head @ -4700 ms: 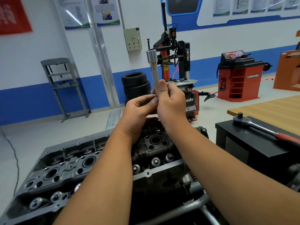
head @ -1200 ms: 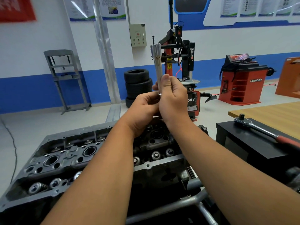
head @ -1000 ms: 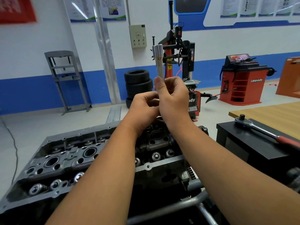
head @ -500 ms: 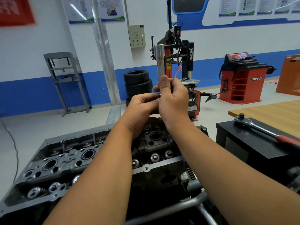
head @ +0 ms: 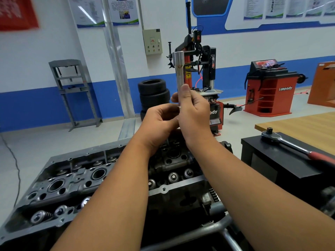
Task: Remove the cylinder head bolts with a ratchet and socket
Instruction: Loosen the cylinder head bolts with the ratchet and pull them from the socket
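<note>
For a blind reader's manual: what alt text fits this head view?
Both hands, right hand and left hand, hold a long socket upright above the cylinder head. The ratchet lies on a black box to the right.

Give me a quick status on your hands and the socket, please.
Both hands grip long socket, upright above cylinder head. Ratchet idle on black stand. Nothing in the way.

White walls (head: 45, 57) with a blue band along the bottom, pale grey floor (head: 54, 140). Stacked tyres (head: 153, 91) far centre, grey metal rack (head: 72, 91) left, orange balancer (head: 270, 87) (branded Lanpody) right.
</note>
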{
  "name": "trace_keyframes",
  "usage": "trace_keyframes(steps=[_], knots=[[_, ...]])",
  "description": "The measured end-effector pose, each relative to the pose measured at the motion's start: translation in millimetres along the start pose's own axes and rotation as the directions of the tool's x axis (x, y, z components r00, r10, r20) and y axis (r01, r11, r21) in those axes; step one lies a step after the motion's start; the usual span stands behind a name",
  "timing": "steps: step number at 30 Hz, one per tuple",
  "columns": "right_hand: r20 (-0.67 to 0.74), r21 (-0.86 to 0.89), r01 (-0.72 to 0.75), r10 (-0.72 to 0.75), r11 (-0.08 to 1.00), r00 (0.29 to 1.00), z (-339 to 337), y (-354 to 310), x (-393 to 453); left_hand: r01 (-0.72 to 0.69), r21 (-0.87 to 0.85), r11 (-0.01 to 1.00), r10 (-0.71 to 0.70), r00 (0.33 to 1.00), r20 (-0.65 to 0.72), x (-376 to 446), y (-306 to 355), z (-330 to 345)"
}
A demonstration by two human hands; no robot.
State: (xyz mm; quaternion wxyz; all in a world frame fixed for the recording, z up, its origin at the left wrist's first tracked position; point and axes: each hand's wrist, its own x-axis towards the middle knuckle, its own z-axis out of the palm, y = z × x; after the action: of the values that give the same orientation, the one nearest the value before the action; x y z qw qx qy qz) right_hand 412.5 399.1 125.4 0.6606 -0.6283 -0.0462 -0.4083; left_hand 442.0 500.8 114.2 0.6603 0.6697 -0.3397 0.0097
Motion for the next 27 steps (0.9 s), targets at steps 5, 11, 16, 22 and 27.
trace_keyframes(steps=[5, 11, 16, 22, 27], knots=[[-0.002, -0.015, 0.028, -0.028, 0.999, 1.000, 0.4, 1.8, 0.3, 0.017, 0.045, 0.999, -0.012, 0.993, -0.117, 2.1, -2.1, -3.7], [-0.019, 0.014, 0.010, -0.010, 1.000, 1.000, -0.5, 1.7, 1.1, 0.019, -0.047, 0.999, -0.019, 1.000, -0.002, 1.9, -1.6, -0.7], [-0.012, -0.051, 0.064, -0.064, 0.997, 0.998, -0.5, 3.6, 0.9, 0.033, 0.018, 0.999, -0.031, 0.995, -0.097, 2.7, -3.4, -4.1], [-0.020, -0.039, 0.028, -0.029, 0.999, 0.999, -0.7, 3.1, 2.2, 0.037, -0.031, 0.999, -0.038, 0.999, -0.017, 2.3, -1.6, 1.2], [-0.004, -0.063, 0.080, -0.080, 0.995, 0.997, 0.6, 4.0, 0.6, 0.039, 0.043, 0.998, -0.034, 0.993, -0.116, 3.0, -3.3, -4.1]])
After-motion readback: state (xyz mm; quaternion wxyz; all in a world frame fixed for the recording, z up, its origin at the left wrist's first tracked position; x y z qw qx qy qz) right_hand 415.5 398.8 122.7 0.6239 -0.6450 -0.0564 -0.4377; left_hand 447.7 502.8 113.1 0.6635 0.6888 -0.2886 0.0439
